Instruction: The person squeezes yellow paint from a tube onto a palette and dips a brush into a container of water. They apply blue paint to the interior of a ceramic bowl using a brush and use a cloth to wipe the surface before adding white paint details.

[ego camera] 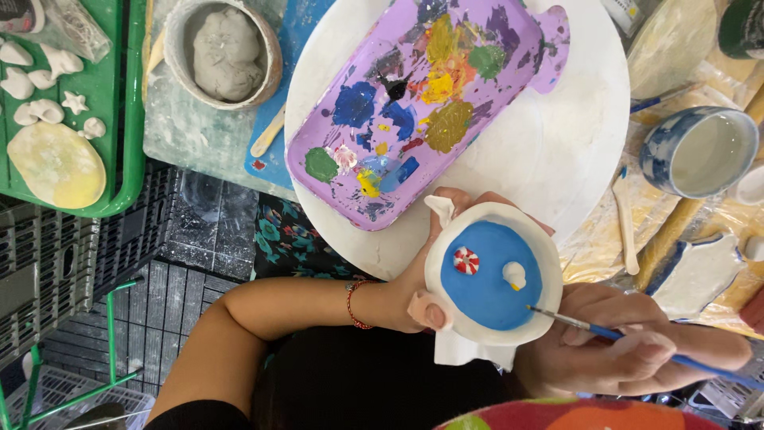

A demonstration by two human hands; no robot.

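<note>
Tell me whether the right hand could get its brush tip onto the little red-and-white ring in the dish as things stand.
Probably yes. The right hand holds the brush with its tip at the blue pool's edge, and only open blue paint lies between it and the ring in the dish.

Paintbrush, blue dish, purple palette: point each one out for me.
paintbrush (637, 344): head view, blue handle.
blue dish (489, 283): head view, painted blue centre.
purple palette (509, 87): head view, bare purple edge.
</note>
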